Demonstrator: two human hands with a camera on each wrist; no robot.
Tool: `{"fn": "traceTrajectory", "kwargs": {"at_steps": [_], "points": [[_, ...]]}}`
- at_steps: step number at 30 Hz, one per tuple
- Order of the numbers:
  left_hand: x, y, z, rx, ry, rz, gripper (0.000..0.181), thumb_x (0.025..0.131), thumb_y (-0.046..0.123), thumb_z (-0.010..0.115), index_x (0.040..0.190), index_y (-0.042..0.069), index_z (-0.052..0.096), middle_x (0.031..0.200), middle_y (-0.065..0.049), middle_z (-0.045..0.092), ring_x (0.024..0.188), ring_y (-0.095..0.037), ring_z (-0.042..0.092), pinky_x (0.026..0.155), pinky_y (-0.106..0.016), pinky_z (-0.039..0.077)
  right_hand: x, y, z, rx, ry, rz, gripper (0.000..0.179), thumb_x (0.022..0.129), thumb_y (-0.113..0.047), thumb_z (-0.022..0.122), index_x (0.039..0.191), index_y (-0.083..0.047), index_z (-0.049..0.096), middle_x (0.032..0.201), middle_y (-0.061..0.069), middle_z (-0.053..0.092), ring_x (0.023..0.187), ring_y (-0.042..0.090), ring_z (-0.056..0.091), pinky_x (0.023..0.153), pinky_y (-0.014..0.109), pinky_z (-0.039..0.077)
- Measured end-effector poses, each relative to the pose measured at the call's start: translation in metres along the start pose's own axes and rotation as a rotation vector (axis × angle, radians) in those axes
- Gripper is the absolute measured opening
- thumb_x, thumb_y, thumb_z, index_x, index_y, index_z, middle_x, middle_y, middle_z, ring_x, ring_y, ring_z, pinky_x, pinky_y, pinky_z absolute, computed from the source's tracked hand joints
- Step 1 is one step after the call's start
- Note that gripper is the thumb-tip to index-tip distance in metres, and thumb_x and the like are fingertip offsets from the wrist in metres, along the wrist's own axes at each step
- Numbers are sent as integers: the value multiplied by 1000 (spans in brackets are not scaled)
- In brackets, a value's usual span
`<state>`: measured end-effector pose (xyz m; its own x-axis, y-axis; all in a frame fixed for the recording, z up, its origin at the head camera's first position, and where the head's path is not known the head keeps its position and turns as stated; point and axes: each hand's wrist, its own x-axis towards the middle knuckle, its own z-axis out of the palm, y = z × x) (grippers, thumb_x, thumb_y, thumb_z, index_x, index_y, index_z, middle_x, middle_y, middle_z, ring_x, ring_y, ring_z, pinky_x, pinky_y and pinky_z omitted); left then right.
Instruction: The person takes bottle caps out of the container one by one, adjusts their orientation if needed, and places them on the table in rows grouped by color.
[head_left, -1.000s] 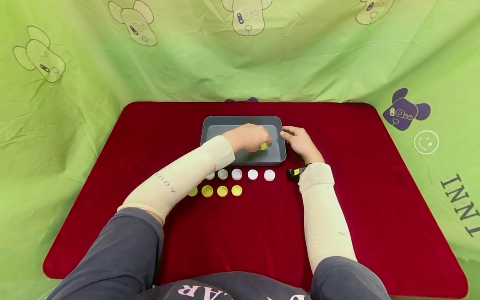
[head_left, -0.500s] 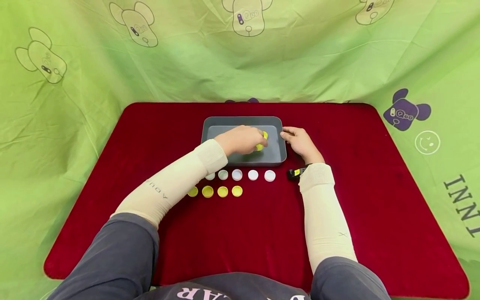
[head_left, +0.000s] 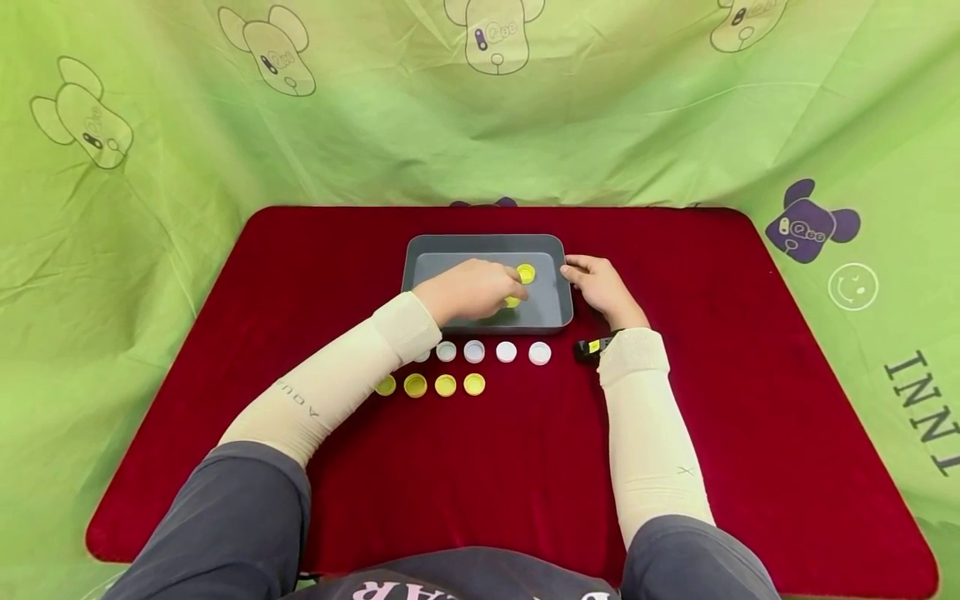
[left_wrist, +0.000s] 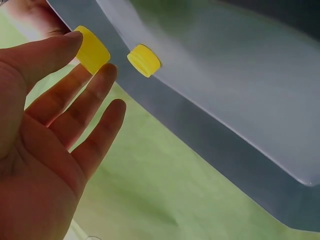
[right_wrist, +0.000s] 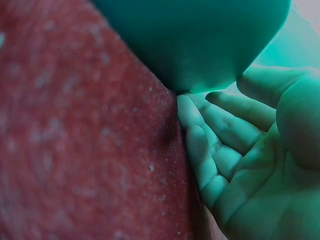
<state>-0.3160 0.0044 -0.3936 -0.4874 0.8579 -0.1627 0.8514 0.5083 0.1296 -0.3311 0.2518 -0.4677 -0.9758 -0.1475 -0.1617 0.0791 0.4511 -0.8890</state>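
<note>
My left hand [head_left: 474,288] is over the grey tray [head_left: 557,310], and its thumb and fingers pinch a yellow bottle cap [left_wrist: 93,50]. In the head view that cap is partly hidden by the fingers. A second yellow cap [head_left: 526,273] lies in the tray, farther back and to the right; the left wrist view also shows this second cap [left_wrist: 144,61], apart from the hand. At the tray's right side my right hand [head_left: 602,285] holds the wall, thumb [right_wrist: 262,84] at the rim and fingers [right_wrist: 220,117] low on the outside near the table.
In front of the tray a row of several white caps [head_left: 506,352] lies on the red cloth [head_left: 720,392]. Nearer to me is a row of several yellow caps [head_left: 446,385]. The left forearm hides the left ends of these rows. A green curtain [head_left: 390,125] hangs behind the table.
My left hand has moved left and slightly toward me with its yellow cap. The other yellow cap in the tray has come into view behind it. My right hand stays at the tray.
</note>
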Motion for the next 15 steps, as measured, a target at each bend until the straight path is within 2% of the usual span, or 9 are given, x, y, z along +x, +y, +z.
{"fn": "traceTrajectory", "kwargs": {"at_steps": [9,15], "points": [[-10,1,7,-8,26,-4,33,91,9,68,122,20,70,123,0,62,107,-16,60,83,-36,51,0,2,0,21,4,3,44,100,-22,56,138,0,53,124,19,59,100,28,53,86,38,43],[-16,6,4,8,41,4,32,91,9,68,120,20,70,117,1,63,99,-14,62,80,-33,52,-1,0,-1,22,3,6,44,100,-21,56,138,1,52,124,20,58,101,29,53,87,40,43]]}}
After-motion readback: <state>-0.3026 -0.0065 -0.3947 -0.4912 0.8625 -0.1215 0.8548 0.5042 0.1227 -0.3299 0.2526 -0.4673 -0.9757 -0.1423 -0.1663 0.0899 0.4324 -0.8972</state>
